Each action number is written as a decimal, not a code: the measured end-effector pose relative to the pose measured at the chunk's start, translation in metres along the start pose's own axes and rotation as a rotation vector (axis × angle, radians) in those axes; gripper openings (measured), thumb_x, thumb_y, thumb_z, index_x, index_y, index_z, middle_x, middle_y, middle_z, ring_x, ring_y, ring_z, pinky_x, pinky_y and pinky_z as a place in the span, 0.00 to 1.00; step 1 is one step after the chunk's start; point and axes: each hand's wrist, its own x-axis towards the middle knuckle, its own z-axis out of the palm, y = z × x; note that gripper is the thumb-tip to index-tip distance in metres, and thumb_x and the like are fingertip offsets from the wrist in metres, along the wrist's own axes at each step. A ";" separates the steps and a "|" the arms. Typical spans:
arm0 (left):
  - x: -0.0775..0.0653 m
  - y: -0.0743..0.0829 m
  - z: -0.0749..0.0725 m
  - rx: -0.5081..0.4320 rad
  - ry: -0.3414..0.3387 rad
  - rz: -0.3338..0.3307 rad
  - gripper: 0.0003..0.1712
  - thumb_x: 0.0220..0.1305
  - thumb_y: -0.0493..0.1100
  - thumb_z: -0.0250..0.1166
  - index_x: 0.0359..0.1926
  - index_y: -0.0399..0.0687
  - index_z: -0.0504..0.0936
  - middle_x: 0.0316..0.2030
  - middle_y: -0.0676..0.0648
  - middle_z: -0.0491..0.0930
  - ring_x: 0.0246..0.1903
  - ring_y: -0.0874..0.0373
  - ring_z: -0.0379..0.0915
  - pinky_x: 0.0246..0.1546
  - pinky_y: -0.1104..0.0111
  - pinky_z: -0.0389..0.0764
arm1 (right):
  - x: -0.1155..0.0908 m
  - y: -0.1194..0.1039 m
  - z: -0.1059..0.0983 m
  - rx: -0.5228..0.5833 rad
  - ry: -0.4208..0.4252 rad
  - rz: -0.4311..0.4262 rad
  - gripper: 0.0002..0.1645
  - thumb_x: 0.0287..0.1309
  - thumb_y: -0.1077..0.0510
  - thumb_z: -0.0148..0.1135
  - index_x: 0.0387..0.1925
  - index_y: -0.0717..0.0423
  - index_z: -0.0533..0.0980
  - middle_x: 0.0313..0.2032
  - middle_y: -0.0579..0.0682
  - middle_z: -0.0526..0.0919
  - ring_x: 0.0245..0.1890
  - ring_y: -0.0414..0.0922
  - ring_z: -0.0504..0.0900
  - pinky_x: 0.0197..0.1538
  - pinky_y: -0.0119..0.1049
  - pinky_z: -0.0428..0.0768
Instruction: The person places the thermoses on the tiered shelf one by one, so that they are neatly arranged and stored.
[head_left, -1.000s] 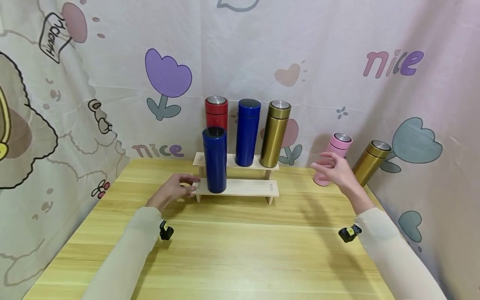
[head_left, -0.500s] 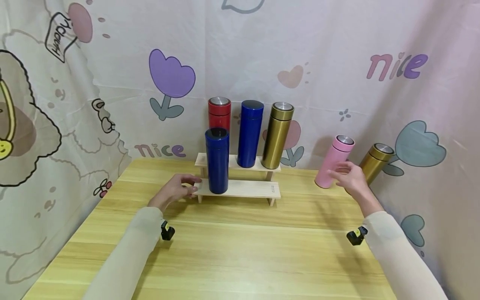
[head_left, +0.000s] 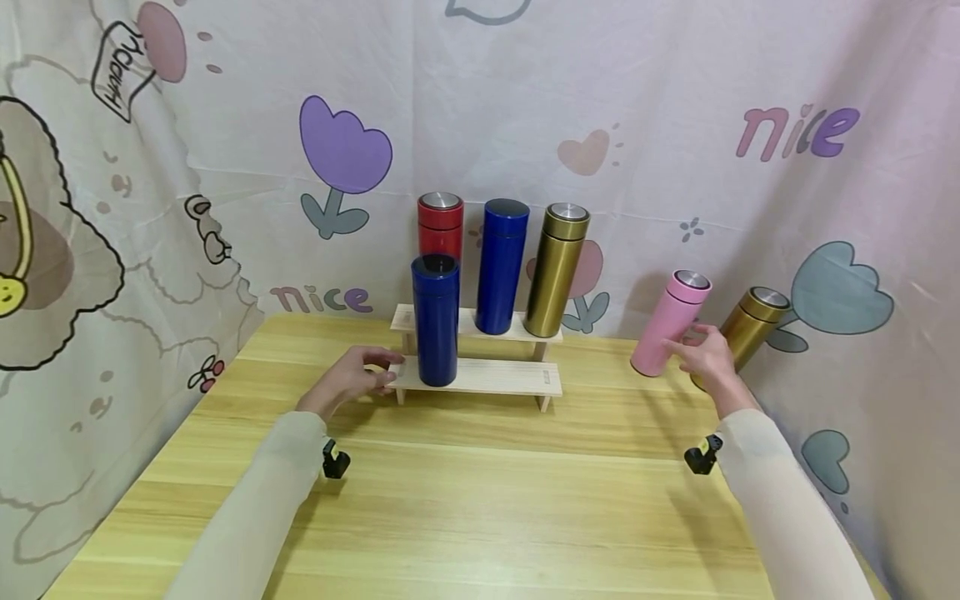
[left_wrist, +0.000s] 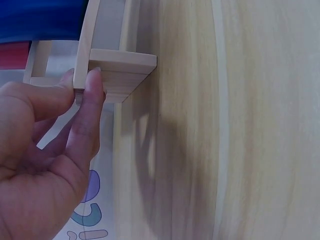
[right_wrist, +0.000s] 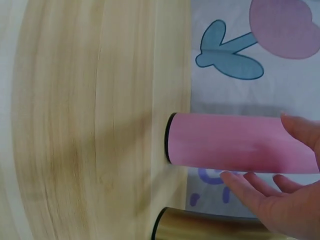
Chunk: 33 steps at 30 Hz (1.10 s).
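Note:
My left hand (head_left: 347,381) pinches the left end of the lower shelf of a small two-tier wooden stand (head_left: 495,377); the left wrist view shows thumb and fingers on both faces of the board (left_wrist: 86,47). An upright blue thermos flask (head_left: 437,325) stands on that shelf, close to the hand. At the right, my right hand (head_left: 707,357) is around a pink thermos flask (head_left: 667,327) on the table. In the right wrist view its thumb overlaps the pink flask (right_wrist: 225,142), while the fairly straight fingers (right_wrist: 242,190) lie along the opposite side, a slight gap showing.
On the upper shelf stand a red flask (head_left: 440,233), another blue flask (head_left: 501,267) and a gold flask (head_left: 557,271). A second gold flask (head_left: 752,321) stands right of the pink one, partly behind my right hand. A printed curtain (head_left: 637,67) hangs behind the wooden table (head_left: 480,517).
My right hand has come down from in front of the pink flask to its right side, thumb and fingers now around it. The left hand stays at the stand.

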 end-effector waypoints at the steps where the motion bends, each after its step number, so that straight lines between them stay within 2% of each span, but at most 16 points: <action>1: 0.000 0.000 0.000 0.000 0.002 -0.004 0.23 0.70 0.30 0.62 0.65 0.33 0.78 0.60 0.29 0.75 0.38 0.57 0.82 0.44 0.62 0.92 | 0.002 0.000 0.000 -0.001 -0.008 0.003 0.56 0.69 0.44 0.64 0.80 0.66 0.44 0.72 0.74 0.65 0.67 0.65 0.73 0.67 0.54 0.81; 6: 0.000 0.001 -0.001 -0.005 -0.003 -0.012 0.23 0.70 0.30 0.62 0.65 0.34 0.77 0.61 0.29 0.75 0.38 0.57 0.82 0.43 0.64 0.92 | 0.010 0.004 0.002 0.005 -0.042 0.006 0.58 0.69 0.45 0.65 0.80 0.68 0.42 0.73 0.74 0.62 0.68 0.64 0.70 0.70 0.56 0.78; 12: 0.001 0.000 0.000 -0.004 -0.007 -0.005 0.23 0.71 0.30 0.62 0.66 0.34 0.77 0.61 0.29 0.74 0.38 0.57 0.81 0.45 0.61 0.92 | 0.023 0.012 0.005 0.027 -0.086 -0.004 0.56 0.71 0.49 0.63 0.79 0.71 0.40 0.75 0.75 0.57 0.73 0.67 0.63 0.73 0.61 0.74; 20: 0.000 0.000 0.000 0.000 0.003 -0.004 0.23 0.71 0.30 0.62 0.65 0.34 0.78 0.61 0.29 0.75 0.38 0.57 0.82 0.43 0.65 0.92 | 0.029 0.021 0.013 0.083 -0.120 0.010 0.54 0.72 0.52 0.61 0.79 0.70 0.38 0.77 0.74 0.50 0.76 0.68 0.57 0.76 0.64 0.68; 25: -0.001 0.000 0.000 0.008 0.006 0.007 0.23 0.71 0.29 0.62 0.65 0.34 0.78 0.60 0.29 0.75 0.37 0.58 0.81 0.42 0.66 0.92 | 0.031 0.024 0.020 0.106 -0.076 0.019 0.54 0.71 0.53 0.62 0.80 0.69 0.40 0.76 0.74 0.54 0.75 0.66 0.60 0.76 0.62 0.70; 28: -0.001 0.000 0.000 0.006 0.006 0.012 0.23 0.71 0.29 0.62 0.65 0.33 0.78 0.60 0.29 0.75 0.37 0.58 0.81 0.42 0.66 0.92 | 0.033 0.023 0.021 0.101 -0.023 -0.003 0.52 0.69 0.55 0.62 0.79 0.68 0.42 0.75 0.73 0.57 0.72 0.65 0.64 0.67 0.54 0.80; 30: -0.001 0.001 0.000 0.007 0.007 0.010 0.23 0.71 0.30 0.62 0.65 0.34 0.77 0.60 0.29 0.75 0.36 0.59 0.82 0.42 0.65 0.92 | 0.033 0.022 0.021 0.098 0.008 -0.015 0.53 0.69 0.54 0.63 0.80 0.66 0.43 0.75 0.73 0.59 0.71 0.64 0.66 0.64 0.50 0.80; 33: -0.002 0.001 0.000 0.007 0.007 0.005 0.23 0.71 0.30 0.62 0.65 0.34 0.77 0.60 0.28 0.75 0.36 0.58 0.82 0.43 0.64 0.92 | 0.035 0.019 0.021 0.109 0.037 -0.033 0.54 0.68 0.53 0.64 0.80 0.65 0.43 0.75 0.72 0.60 0.71 0.64 0.66 0.68 0.51 0.78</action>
